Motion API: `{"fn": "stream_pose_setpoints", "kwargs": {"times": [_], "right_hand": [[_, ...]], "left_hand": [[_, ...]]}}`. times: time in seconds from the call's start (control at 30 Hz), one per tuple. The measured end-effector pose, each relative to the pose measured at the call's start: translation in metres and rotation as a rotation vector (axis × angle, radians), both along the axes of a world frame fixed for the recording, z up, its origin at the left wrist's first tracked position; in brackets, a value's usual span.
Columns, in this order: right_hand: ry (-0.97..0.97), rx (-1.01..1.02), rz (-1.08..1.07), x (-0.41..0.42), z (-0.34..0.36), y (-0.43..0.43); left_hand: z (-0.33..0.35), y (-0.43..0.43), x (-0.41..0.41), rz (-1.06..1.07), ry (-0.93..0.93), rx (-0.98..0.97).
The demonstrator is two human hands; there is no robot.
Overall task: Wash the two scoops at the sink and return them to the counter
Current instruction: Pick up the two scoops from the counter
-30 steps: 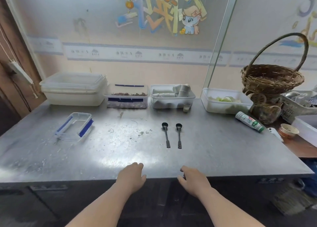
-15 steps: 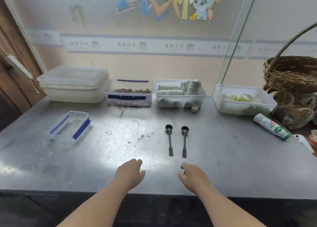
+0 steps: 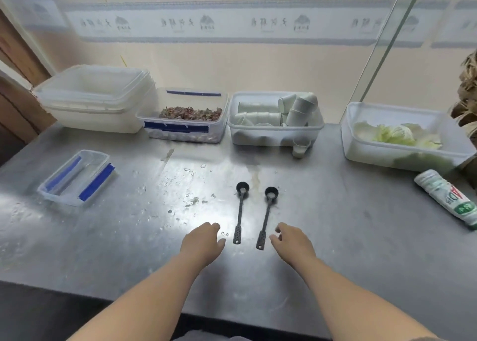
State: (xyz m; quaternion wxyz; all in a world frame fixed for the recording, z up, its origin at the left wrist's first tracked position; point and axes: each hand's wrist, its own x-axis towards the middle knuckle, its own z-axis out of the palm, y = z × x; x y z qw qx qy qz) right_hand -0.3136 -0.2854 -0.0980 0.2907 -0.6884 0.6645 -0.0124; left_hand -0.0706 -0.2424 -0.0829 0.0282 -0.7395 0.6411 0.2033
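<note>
Two black long-handled scoops lie side by side on the steel counter, bowls away from me with white residue inside. The left scoop has my left hand just left of its handle end, fingers loosely curled, holding nothing. My right hand hovers just right of the right scoop, its fingers loosely bent near the handle end and apart from it. No sink is in view.
Along the wall stand stacked white tubs, a box of dried bits, a tub of white cups and a tub of cabbage. A blue-clipped lid lies left, a white bottle right. Crumbs and droplets speckle the middle.
Both hands have moved forward from the counter's front edge to either side of the scoop handles. The view has come closer and tilted down.
</note>
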Motion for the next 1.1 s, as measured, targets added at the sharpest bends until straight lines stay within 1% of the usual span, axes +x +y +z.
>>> {"fn": "stream_pose_setpoints", "kwargs": {"times": [0.2,0.37,0.5,0.6,0.7,0.77,0.9,1.1], "right_hand": [[-0.006,0.048,-0.032,0.0,-0.015,-0.017],[0.002,0.073,-0.107,0.01,-0.021,-0.028],[-0.046,0.099,-0.163,0.02,-0.024,-0.042],[-0.154,0.124,-0.262,0.028,-0.026,-0.052],[-0.198,0.13,-0.306,0.035,-0.032,-0.06],[-0.208,0.116,-0.348,0.038,-0.039,-0.061],[-0.221,0.072,-0.412,0.038,-0.047,-0.064],[-0.187,0.058,-0.418,0.037,-0.055,-0.068]], "left_hand": [[-0.004,-0.028,-0.011,-0.019,0.005,0.017],[-0.013,-0.052,-0.006,-0.045,0.01,0.048],[-0.021,-0.078,-0.005,-0.044,0.074,0.052],[-0.027,-0.095,-0.009,0.007,0.176,0.061],[-0.036,-0.11,-0.016,0.135,0.326,0.048],[-0.043,-0.117,-0.02,0.192,0.384,0.053],[-0.055,-0.124,-0.022,0.231,0.403,0.056],[-0.067,-0.128,-0.02,0.266,0.406,0.079]]}}
